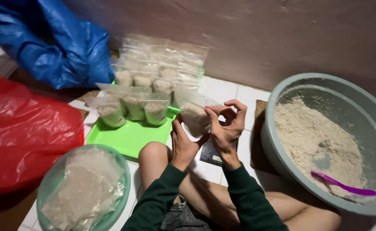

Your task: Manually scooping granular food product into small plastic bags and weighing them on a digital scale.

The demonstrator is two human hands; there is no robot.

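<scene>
Both my hands hold one small clear plastic bag [194,116] partly filled with pale powder, lifted just right of a green tray [126,139]. My left hand [182,143] supports the bag from below and the side. My right hand [225,126] pinches the bag's upper right edge with thumb and forefinger, the other fingers curled. On the tray stand several filled bags [133,102] in rows, upright and leaning on each other. My bare knee [153,156] lies below the hands.
A large grey basin [277,158] at right holds pale powder and a purple spoon [344,187]. A green bowl [51,184] at lower left holds empty clear bags. A red plastic bag [21,132] and a blue one [55,42] lie at left. A brown wall stands behind.
</scene>
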